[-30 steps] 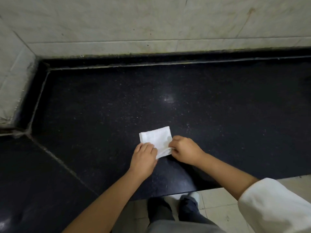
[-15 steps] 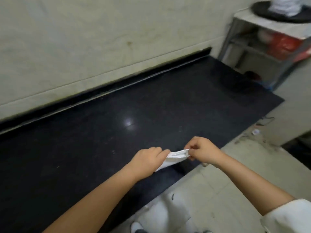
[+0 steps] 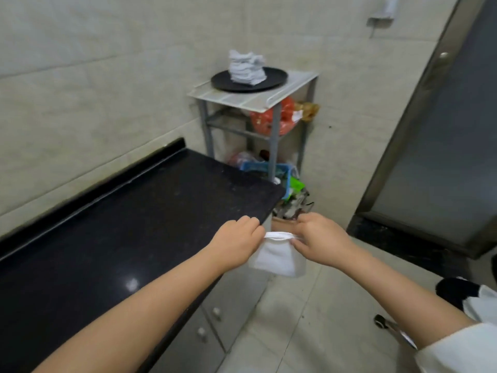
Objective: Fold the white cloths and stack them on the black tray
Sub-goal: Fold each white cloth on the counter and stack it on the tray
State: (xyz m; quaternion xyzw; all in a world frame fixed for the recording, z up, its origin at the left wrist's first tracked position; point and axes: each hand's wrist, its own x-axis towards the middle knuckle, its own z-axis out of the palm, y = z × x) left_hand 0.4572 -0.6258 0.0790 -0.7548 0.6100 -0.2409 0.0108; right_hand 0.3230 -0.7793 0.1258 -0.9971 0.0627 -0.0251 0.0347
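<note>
Head view. Item: folded white cloth [image 3: 278,258], held in the air past the end of the black counter [image 3: 134,224], its top edge pinched at the left corner by the left hand [image 3: 236,242] and at the right by the right hand [image 3: 317,242]. Destination: black tray [image 3: 248,80] on the shelf rack [image 3: 255,99], well apart, bearing a leaning cloth stack [image 3: 246,67]. Advised: fold kept taut, cloth laid squarely on top, stack not nudged.

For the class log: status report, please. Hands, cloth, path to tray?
Left hand and right hand both pinching folded cloth, held off the counter. Tray ahead, already stacked. Nothing in the way.
</note>
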